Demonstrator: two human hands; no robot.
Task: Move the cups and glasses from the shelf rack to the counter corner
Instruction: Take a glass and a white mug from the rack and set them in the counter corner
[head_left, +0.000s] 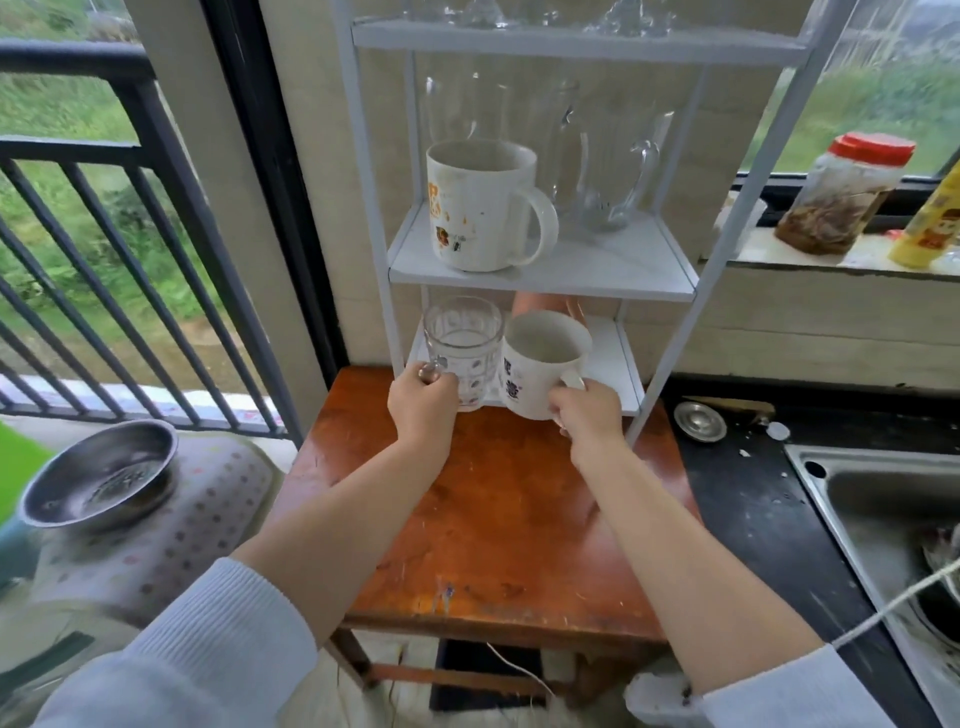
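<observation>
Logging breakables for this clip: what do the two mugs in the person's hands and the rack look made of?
Glass mug, left hand: clear pressed glass, see-through with faceted dimples. White mug, right hand: opaque, glossy, printed; probably glazed ceramic, possibly plastic. Shelf rack: thin white frame, likely painted metal; smooth white shelf boards, material unclear.
</observation>
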